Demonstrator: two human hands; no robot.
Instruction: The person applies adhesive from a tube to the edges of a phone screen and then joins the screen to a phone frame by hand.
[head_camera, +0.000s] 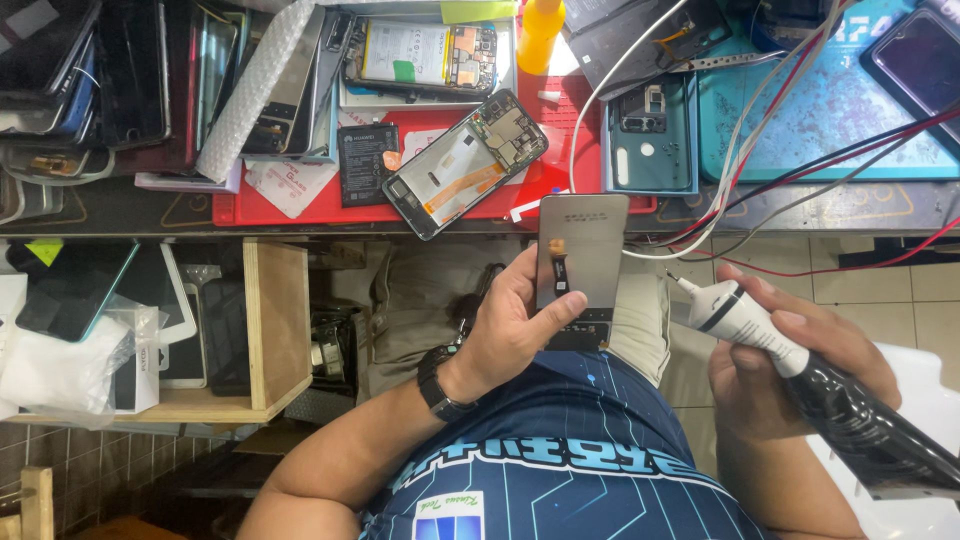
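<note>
The left hand (510, 320) is clamped on a grey phone screen panel (580, 262), thumb across its lower face and fingers behind, holding it upright in front of the person's lap, just below the worktop (120, 212) edge. The right hand (790, 360) is closed around a glue tube (800, 365) with a white nozzle, its tip pointing toward the panel's right edge, near but not touching. An opened phone (465, 165) lies on the red mat (240, 210) above.

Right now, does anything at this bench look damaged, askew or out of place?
The opened phone lies askew on the red mat, back off, board and flex exposed. Loose red and white wires trail across the bench. The left hand holds a bare screen panel.
</note>
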